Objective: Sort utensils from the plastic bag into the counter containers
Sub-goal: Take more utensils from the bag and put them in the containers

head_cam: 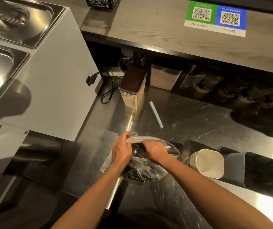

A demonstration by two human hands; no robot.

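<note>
A clear plastic bag point(142, 171) full of black utensils lies on the steel counter point(190, 129) in front of me. My left hand point(121, 150) grips the bag's open rim and holds it up. My right hand point(157, 151) reaches into the opening, its fingers closed around black utensils point(138, 150). To the right, a white square container point(209, 164) lies tipped with its mouth toward me and nothing inside. Beside it a grey container point(261, 174) holds several black utensils.
A pale green wrapped straw point(156, 114) lies loose on the counter behind the bag. A tall clear box with a dark lid point(133, 87) stands further back, next to a black power cord point(107, 93). A white warmer unit with steel lidded pans point(33, 63) fills the left.
</note>
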